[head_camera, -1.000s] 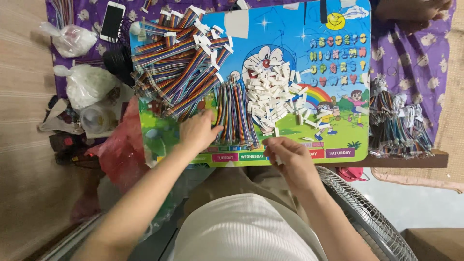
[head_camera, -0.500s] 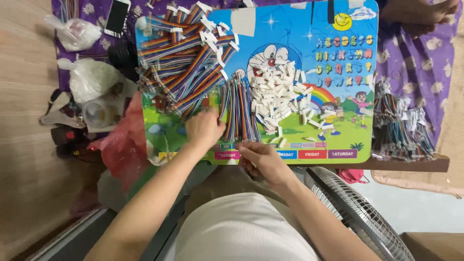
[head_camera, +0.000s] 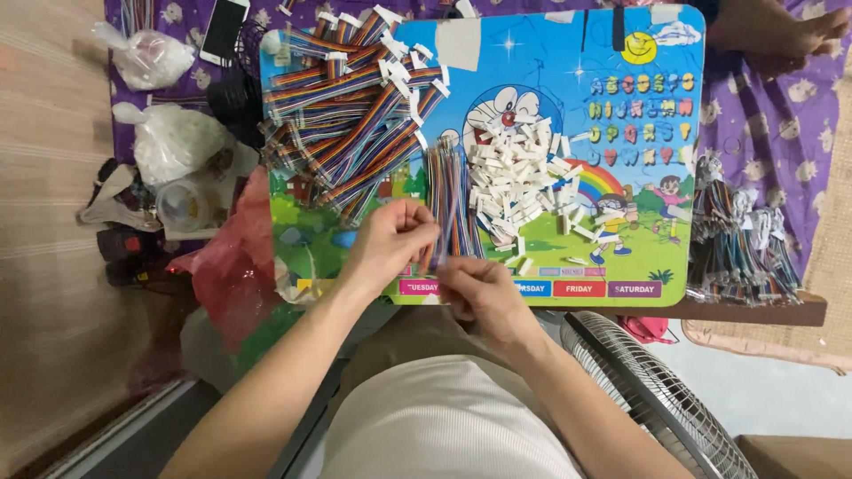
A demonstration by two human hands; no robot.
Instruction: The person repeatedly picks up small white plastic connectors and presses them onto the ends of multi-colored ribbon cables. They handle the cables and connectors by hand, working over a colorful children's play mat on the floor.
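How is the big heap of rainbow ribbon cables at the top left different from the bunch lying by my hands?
The heap of ribbon cables is a criss-crossed tangle; the straight bunch lies combed in one direction. Many heap cables show white connectors at their ends; the bunch shows bare wire ends, as far as visible. The heap is far bigger. The left hand touches the bunch only. Both are rainbow-striped and lie on the cartoon board.

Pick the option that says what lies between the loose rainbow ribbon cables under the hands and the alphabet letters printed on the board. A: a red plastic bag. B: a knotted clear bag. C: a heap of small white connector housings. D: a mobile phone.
C: the heap of small white connector housings sits on the cartoon board, right of the rainbow ribbon cables that the left hand and right hand work at.
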